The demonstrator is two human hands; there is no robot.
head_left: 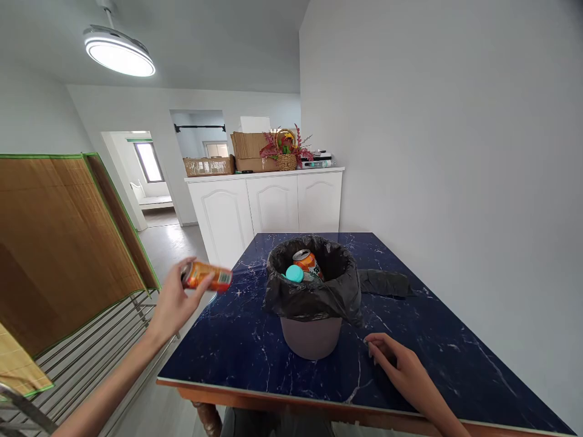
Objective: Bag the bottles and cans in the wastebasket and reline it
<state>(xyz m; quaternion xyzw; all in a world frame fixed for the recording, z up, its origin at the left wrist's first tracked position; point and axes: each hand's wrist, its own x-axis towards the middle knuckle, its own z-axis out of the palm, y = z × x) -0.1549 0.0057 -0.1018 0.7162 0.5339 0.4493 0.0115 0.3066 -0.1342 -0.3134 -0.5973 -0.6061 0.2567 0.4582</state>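
Note:
My left hand [175, 303] is closed around an orange drink can [212, 277], held sideways in the air left of the bin. A trash bin [312, 337] stands on the table, lined with a black plastic bag [314, 303] folded over its rim. Inside the bag lie another orange can [308, 263] with its top facing up and a bottle with a turquoise cap [294, 274]. My right hand [394, 364] rests low at the table, right of the bin, fingers loosely curled and apart from the thumb, nothing seen in them.
The dark blue marble-patterned table [246, 352] has a folded black bag [385, 283] lying right of the bin. Behind stands a white cabinet [273, 203] carrying cardboard boxes and a flower basket [286, 161]. At left is a metal rack [113, 334] with bamboo mats; a wall borders the right.

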